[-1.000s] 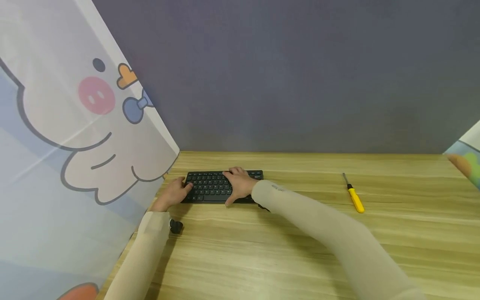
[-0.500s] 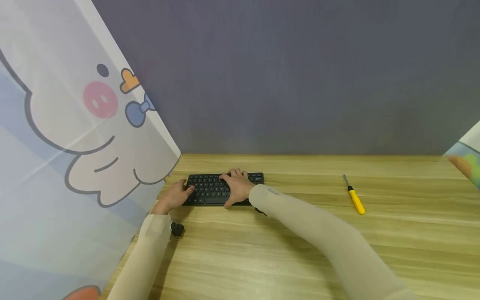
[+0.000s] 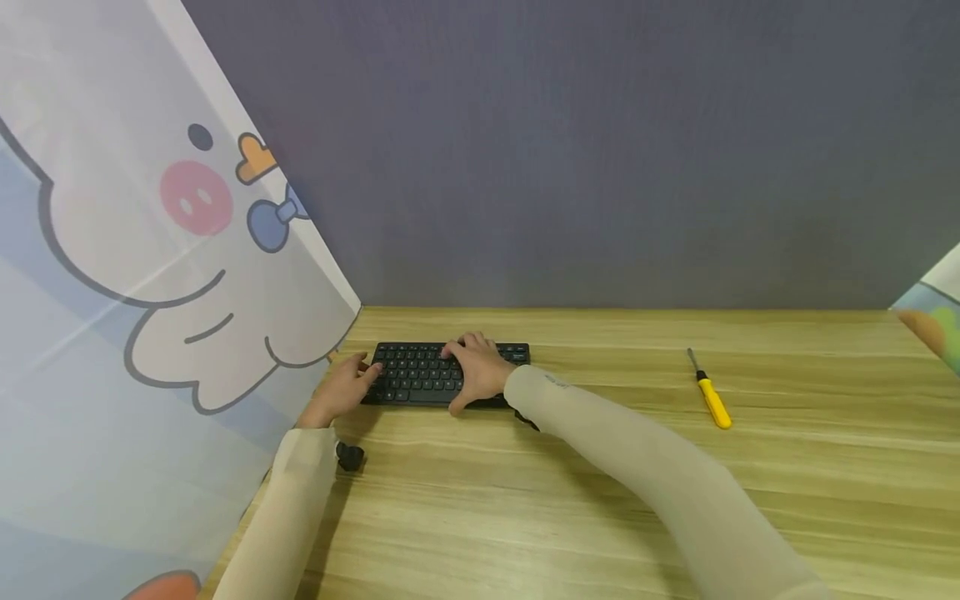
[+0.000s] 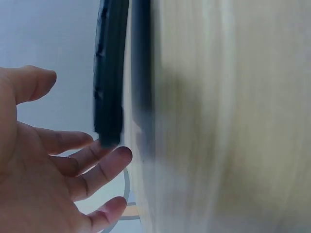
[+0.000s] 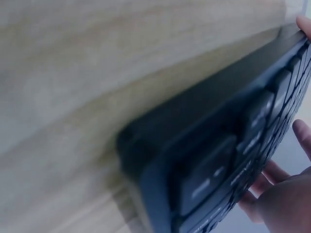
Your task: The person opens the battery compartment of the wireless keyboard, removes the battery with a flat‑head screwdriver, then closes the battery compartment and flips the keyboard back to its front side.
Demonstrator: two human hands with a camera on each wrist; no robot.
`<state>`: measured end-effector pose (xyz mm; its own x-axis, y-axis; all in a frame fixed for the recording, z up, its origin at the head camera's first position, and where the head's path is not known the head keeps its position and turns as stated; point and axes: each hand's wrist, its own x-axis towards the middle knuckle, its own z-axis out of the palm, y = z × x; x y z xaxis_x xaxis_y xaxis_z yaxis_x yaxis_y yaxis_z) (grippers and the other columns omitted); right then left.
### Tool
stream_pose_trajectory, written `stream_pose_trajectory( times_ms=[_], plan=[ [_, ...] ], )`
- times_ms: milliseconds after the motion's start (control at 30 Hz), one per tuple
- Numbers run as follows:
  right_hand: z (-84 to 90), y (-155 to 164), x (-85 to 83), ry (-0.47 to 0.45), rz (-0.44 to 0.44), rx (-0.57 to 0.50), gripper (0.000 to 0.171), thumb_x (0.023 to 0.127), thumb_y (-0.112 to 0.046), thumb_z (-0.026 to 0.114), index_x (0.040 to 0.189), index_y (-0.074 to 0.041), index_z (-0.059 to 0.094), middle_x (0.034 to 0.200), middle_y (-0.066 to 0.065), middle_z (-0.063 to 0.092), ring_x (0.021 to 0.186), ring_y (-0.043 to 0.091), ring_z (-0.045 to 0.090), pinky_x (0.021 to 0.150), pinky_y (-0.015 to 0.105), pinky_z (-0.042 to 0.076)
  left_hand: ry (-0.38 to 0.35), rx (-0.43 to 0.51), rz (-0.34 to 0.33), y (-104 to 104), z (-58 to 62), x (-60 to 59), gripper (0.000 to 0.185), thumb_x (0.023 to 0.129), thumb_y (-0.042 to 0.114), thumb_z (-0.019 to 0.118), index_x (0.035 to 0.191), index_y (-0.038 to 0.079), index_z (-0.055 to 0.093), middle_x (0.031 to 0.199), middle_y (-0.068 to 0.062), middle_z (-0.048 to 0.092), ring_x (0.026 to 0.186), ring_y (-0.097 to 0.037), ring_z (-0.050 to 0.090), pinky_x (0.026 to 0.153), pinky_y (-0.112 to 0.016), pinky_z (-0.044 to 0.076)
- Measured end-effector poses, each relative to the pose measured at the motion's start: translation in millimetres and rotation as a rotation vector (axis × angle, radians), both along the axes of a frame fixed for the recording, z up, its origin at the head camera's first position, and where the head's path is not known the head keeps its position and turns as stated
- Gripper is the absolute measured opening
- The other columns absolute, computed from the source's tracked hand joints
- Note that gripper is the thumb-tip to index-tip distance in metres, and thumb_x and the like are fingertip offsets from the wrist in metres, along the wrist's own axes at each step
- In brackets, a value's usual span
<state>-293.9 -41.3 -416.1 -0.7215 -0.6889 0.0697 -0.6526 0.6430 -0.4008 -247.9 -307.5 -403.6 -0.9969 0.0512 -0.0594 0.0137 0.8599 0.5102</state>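
A black keyboard with dark keys lies along the far left of the wooden table. My right hand spans it from above, thumb at the front edge and fingers over the back edge, gripping it. In the right wrist view the keyboard's corner looms close, with the thumb and several fingertips at its edges. By the keyboard's left end is my left hand, its fingers loosely extended. The left wrist view shows those fingertips right at the keyboard's end, while the thumb stands apart from it.
A screwdriver with a yellow handle lies on the table to the right. A grey panel rises behind the table. A wall sheet with a cartoon print stands close along the left side.
My left hand has drawn slightly left and its thumb has come back towards the keyboard's left edge. My right hand keeps its grip on the keyboard. The head view shifts a little.
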Motion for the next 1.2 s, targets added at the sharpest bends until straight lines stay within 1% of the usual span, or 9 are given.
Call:
stream_pose_trajectory(
  times_ms=[167, 267, 367, 467, 600, 700, 833, 1000, 1200],
  plan=[
    [2.0, 5, -2.8, 0.008, -0.008, -0.051, 0.086, 0.048, -0.063, 0.07, 0.118, -0.025, 0.039, 0.124, 0.005, 0.028, 0.115, 0.022, 0.021, 0.093, 0.045, 0.017, 0.081, 0.091, -0.007, -6, 4.1, 0.0, 0.059, 0.093, 0.04, 0.029, 0.131, -0.005, 0.028, 0.12, -0.024, 0.041, 0.107, -0.037, 0.041, 0.084, -0.05, 0.033],
    [4.7, 9, -3.8, -0.012, -0.016, -0.095, 0.086, 0.049, -0.063, 0.069, 0.12, -0.026, 0.038, 0.125, 0.004, 0.027, 0.117, 0.021, 0.02, 0.094, 0.046, 0.017, 0.155, 0.159, 0.003, -7, 8.3, 1.6, 0.055, 0.094, 0.039, 0.026, 0.128, -0.004, 0.033, 0.118, -0.023, 0.043, 0.105, -0.036, 0.043, 0.084, -0.049, 0.033],
    [7.8, 14, -4.1, -0.035, -0.017, -0.159, 0.086, 0.05, -0.061, 0.07, 0.121, -0.025, 0.037, 0.125, 0.003, 0.026, 0.117, 0.021, 0.019, 0.093, 0.047, 0.018, 0.245, 0.202, 0.006, -7, 12.1, 3.1, 0.052, 0.094, 0.037, 0.024, 0.125, -0.002, 0.037, 0.111, -0.021, 0.049, 0.096, -0.034, 0.048, 0.079, -0.047, 0.037],
    [10.8, 18, -4.6, -0.049, -0.01, -0.219, 0.085, 0.052, -0.057, 0.072, 0.122, -0.025, 0.036, 0.125, 0.002, 0.026, 0.118, 0.02, 0.019, 0.093, 0.048, 0.019, 0.332, 0.234, 0.003, -8, 14.1, 3.3, 0.046, 0.095, 0.033, 0.022, 0.121, -0.001, 0.041, 0.104, -0.019, 0.052, 0.091, -0.031, 0.049, 0.077, -0.044, 0.037],
    [15.0, 22, -5.2, -0.042, -0.01, -0.28, 0.084, 0.053, -0.056, 0.072, 0.123, -0.027, 0.034, 0.123, -0.002, 0.028, 0.115, 0.017, 0.021, 0.09, 0.047, 0.024, 0.408, 0.262, 0.004, -6, 15.7, 3.0, 0.042, 0.096, 0.03, 0.023, 0.118, 0.001, 0.045, 0.097, -0.017, 0.054, 0.088, -0.031, 0.05, 0.074, -0.043, 0.037],
    [18.3, 24, -5.8, -0.033, -0.021, -0.315, 0.085, 0.052, -0.06, 0.07, 0.122, -0.028, 0.033, 0.12, -0.004, 0.029, 0.111, 0.015, 0.024, 0.087, 0.045, 0.029, 0.423, 0.276, -0.003, -3, 16.3, 2.4, 0.042, 0.095, 0.031, 0.023, 0.117, 0.004, 0.045, 0.095, -0.015, 0.054, 0.085, -0.03, 0.051, 0.071, -0.041, 0.039],
    [22.4, 24, -6.8, -0.025, -0.017, -0.344, 0.085, 0.053, -0.064, 0.066, 0.123, -0.029, 0.032, 0.12, -0.005, 0.028, 0.11, 0.013, 0.024, 0.086, 0.044, 0.031, 0.428, 0.316, -0.042, 3, 15.6, 0.5, 0.037, 0.095, 0.03, 0.024, 0.112, 0.004, 0.046, 0.094, -0.015, 0.053, 0.083, -0.029, 0.05, 0.069, -0.039, 0.04],
    [26.7, 24, -5.5, -0.017, -0.002, -0.389, 0.087, 0.053, -0.064, 0.065, 0.124, -0.028, 0.031, 0.124, -0.006, 0.025, 0.113, 0.012, 0.023, 0.088, 0.044, 0.031, 0.466, 0.343, -0.1, 11, 14.1, -3.7, 0.034, 0.095, 0.029, 0.027, 0.118, 0.011, 0.044, 0.096, -0.016, 0.054, 0.082, -0.027, 0.052, 0.068, -0.04, 0.042],
    [29.1, 25, -2.8, -0.023, -0.03, -0.446, 0.089, 0.051, -0.063, 0.068, 0.125, -0.03, 0.03, 0.124, -0.008, 0.024, 0.113, 0.008, 0.023, 0.088, 0.042, 0.031, 0.475, 0.37, -0.145, 37, 43.3, 13.0, 0.035, 0.096, 0.023, 0.025, 0.124, 0.007, 0.038, 0.099, -0.018, 0.051, 0.087, -0.035, 0.05, 0.071, -0.047, 0.041]
  ],
)
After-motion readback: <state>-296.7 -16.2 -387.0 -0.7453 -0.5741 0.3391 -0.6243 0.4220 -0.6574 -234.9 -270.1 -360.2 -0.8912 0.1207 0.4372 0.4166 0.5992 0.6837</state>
